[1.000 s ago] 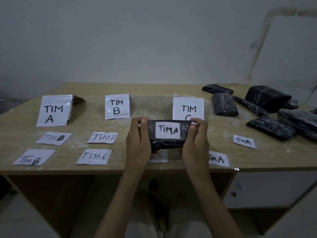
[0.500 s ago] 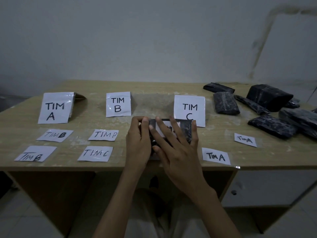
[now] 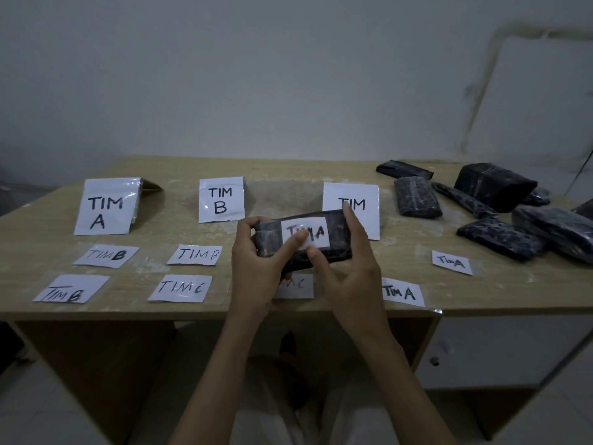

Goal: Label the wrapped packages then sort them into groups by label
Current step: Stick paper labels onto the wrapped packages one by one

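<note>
Just above the table's front edge I hold a black wrapped package with both hands. A white "TIM A" label sits on its upper face. My left hand grips the left end, its thumb lying on the label's lower left. My right hand holds the right end, with its thumb at the label's lower edge and its fingers up the package's far side. Standing signs read TIM A, TIM B and TIM C; the package partly hides the TIM C sign.
Loose paper labels lie flat on the wooden table: TIM B slips at the left, a TIM C slip, and two TIM A slips on the right. Several unlabelled black packages are piled at the back right.
My right hand, flat across the label half a second ago, has slid to the package's right end, so the label shows again. The package has tilted slightly, right end up.
</note>
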